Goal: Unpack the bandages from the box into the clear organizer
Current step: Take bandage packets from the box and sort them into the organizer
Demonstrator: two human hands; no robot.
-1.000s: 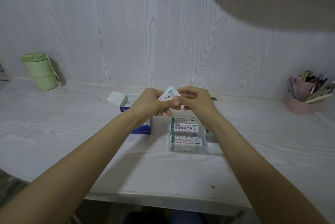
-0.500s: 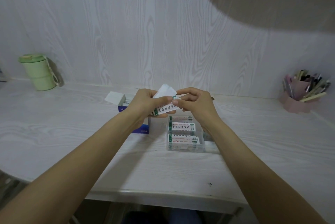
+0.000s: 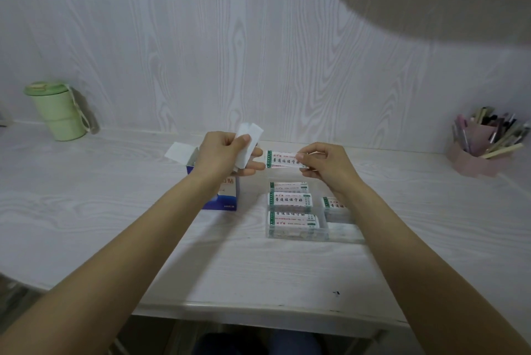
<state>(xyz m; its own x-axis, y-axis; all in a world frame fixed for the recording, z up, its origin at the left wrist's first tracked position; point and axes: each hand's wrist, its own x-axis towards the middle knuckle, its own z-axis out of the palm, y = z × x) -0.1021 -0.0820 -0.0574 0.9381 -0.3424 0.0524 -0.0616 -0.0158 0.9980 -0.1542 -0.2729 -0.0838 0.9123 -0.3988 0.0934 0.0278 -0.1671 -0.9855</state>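
Observation:
My left hand (image 3: 222, 155) holds a small stack of white-backed bandage strips (image 3: 247, 143) above the open blue and white box (image 3: 227, 196). My right hand (image 3: 323, 163) pinches a single bandage strip (image 3: 283, 159) with green ends and printed text, held flat in the air just right of the stack. Below it stands the clear organizer (image 3: 339, 232) with several bandages lying in its compartments. The box's white flap (image 3: 179, 152) is folded open to the left, and my left wrist hides part of the box.
A green lidded container (image 3: 57, 111) stands at the back left by the wall. A pink holder full of pens (image 3: 479, 150) sits at the back right. The white desk's front edge (image 3: 258, 308) runs below my forearms. A shelf hangs overhead at top right.
My hands have drawn apart: the right one has pulled a single bandage off the stack to the right, while the left keeps the rest.

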